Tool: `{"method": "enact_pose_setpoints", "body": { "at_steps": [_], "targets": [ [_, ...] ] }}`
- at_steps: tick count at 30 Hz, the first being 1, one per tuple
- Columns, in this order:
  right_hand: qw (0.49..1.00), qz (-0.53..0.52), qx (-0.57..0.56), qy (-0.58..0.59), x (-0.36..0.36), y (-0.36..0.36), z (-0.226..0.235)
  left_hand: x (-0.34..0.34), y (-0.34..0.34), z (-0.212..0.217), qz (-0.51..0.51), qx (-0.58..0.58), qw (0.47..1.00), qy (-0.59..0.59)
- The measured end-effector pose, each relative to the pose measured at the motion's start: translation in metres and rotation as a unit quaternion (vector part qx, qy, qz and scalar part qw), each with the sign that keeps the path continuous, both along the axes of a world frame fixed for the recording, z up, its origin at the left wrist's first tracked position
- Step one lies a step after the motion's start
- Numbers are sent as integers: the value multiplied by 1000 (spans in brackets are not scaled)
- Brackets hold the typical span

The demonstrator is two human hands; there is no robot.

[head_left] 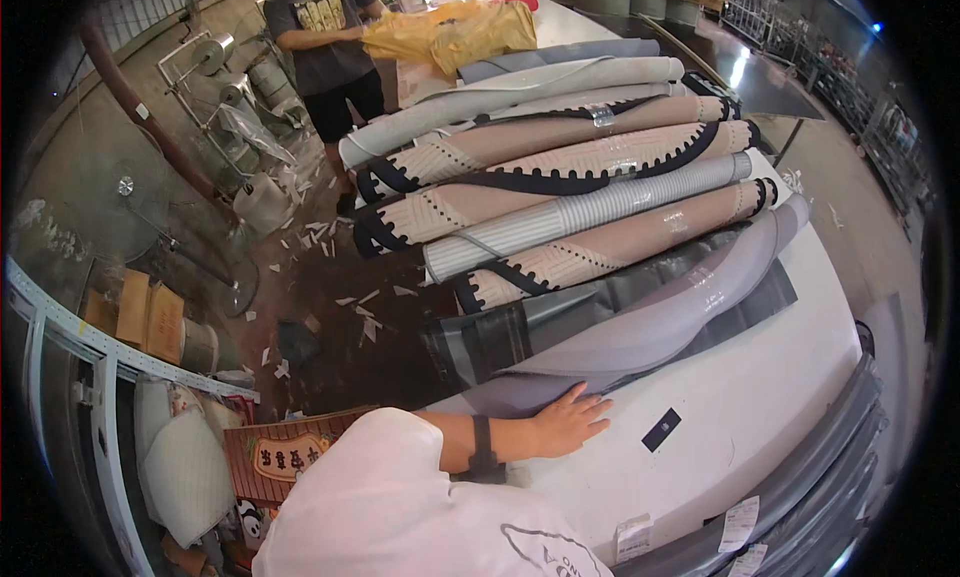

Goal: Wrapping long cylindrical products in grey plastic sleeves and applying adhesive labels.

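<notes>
White sleeve [400, 497] nearest; left hand [565, 422] flat on grey bag [640, 327] — rolls beyond.

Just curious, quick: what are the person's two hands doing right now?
Left hand: open, fingers spread, palm flat on the grey plastic bag on the white table.
Right hand: not in view.

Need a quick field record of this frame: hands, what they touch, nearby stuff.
left hand: flat, palm down, on the edge of a grey plastic bag
right hand: not in view
surface: white table
on table: rolled rugs stacked in a pile, beige with dark trim and grey striped
other person: at the far end, holding yellow bag
floor: paper scraps
</notes>
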State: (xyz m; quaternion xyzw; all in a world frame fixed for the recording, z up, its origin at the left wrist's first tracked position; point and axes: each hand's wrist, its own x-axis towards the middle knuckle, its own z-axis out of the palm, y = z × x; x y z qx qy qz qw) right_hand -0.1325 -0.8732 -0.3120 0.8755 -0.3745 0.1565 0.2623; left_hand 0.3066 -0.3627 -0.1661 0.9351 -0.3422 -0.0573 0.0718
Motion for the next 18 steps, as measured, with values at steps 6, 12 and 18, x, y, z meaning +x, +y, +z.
{"method": "enact_pose_setpoints", "body": {
  "at_steps": [6,12,18],
  "targets": [
    [999,18,-34,8,-28,-34,-14,14,9,29,47,-157,985,53],
    [923,-169,316,141,115,82,97,25,14,33,111,-242,964,-4],
    [915,-197,337,104,124,113,149,46,28,70,213,-122,960,-134]
  ]
}}
